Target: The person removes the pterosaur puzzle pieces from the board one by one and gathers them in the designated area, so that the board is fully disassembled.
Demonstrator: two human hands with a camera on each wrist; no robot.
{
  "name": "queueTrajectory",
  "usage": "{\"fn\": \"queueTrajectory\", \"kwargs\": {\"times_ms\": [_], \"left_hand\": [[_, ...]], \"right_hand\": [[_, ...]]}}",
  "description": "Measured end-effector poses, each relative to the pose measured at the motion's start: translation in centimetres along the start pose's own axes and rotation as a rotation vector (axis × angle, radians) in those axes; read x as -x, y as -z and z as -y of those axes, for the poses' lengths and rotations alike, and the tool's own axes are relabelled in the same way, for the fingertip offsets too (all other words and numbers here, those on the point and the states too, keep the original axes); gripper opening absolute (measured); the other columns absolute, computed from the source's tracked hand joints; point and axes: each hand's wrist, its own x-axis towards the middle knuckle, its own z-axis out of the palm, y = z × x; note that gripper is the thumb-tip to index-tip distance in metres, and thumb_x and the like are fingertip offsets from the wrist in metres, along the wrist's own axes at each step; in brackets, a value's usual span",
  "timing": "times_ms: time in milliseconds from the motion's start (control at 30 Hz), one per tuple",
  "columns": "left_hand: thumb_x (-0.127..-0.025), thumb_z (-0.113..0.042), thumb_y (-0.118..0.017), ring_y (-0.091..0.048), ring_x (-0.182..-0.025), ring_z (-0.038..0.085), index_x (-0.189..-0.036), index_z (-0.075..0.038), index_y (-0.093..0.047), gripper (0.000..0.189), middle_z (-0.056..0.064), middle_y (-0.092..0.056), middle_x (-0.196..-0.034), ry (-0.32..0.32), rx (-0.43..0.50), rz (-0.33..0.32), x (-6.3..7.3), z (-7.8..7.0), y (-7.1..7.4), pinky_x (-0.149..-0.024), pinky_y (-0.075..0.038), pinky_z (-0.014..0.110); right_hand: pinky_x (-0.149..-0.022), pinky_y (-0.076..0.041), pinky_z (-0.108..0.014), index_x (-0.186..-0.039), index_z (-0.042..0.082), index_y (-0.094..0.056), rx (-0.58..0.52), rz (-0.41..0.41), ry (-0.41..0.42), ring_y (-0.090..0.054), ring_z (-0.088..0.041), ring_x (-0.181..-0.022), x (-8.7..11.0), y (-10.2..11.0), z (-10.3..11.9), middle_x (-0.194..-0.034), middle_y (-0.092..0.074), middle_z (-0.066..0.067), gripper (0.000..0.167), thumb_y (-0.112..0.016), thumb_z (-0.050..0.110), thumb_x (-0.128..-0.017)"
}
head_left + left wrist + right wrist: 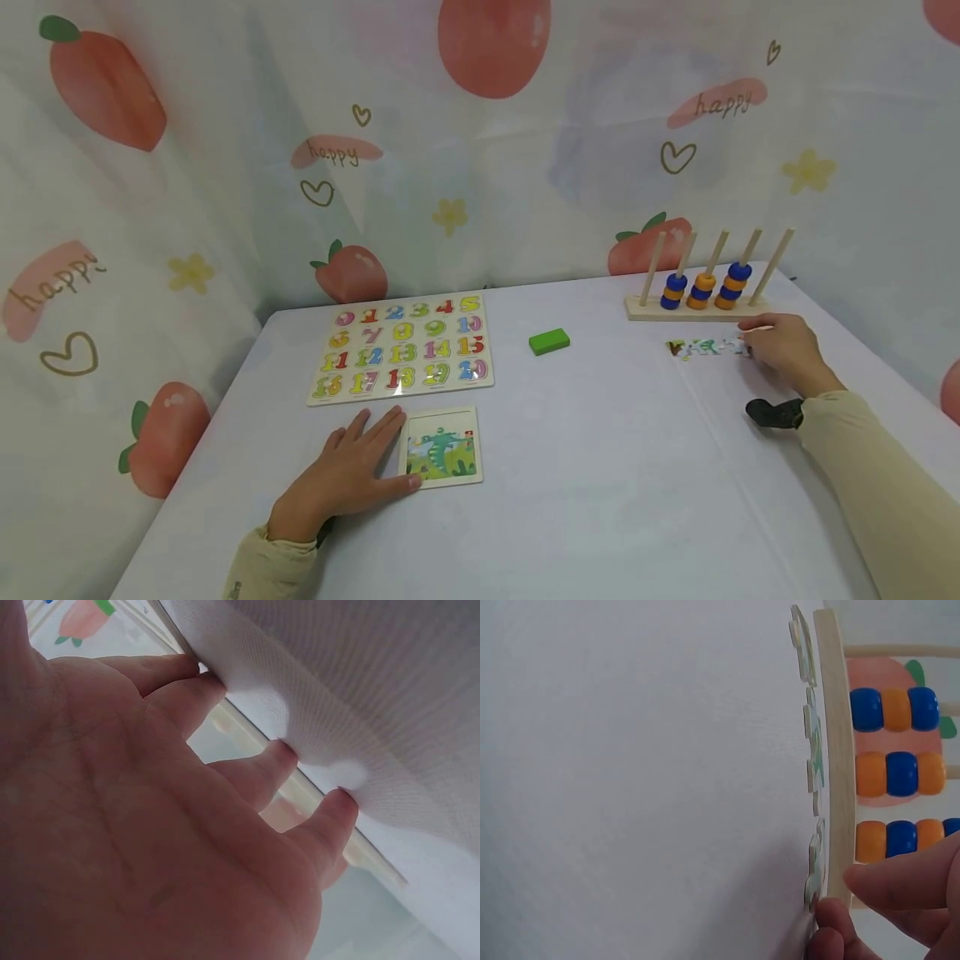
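My left hand (347,473) lies with spread fingers beside a small dinosaur jigsaw puzzle (442,452) in a pale frame. Its thumb rests at the frame's lower left corner and its index fingertip by the upper left one. In the left wrist view, the fingertips (341,806) meet the white tabletop. Over at the right, my right hand (787,352) reaches the near end of a row of loose jigsaw pieces (705,347). The right wrist view shows these pieces (814,742) flat on the table, fingertips touching the closest one and a gap between the digits.
Behind the pieces stands a wooden peg abacus (693,310) with blue and orange beads. A green block (549,341) lies mid-table. A number puzzle board (405,346) lies beyond my left hand. Fruit-printed cloth (525,183) hangs behind the white table (600,483).
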Motion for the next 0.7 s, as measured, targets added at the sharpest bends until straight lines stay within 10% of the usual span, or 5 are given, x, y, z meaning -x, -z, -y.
{"fn": "queueTrajectory", "kwargs": {"times_ms": [700], "left_hand": [[-0.088,-0.068,-0.077,-0.016,-0.160,0.045,-0.170,-0.018,-0.032,0.106,0.007,-0.030,-0.174,0.026,0.000,0.011,-0.1,0.0,-0.1,-0.124,-0.015,0.070]], "right_hand": [[-0.096,-0.054,-0.056,-0.140,-0.015,-0.053,0.017,0.004,0.297,-0.057,-0.051,-0.116,3.5,-4.7,6.3,-0.134,-0.056,-0.038,0.044,-0.048,0.019,-0.113]]}}
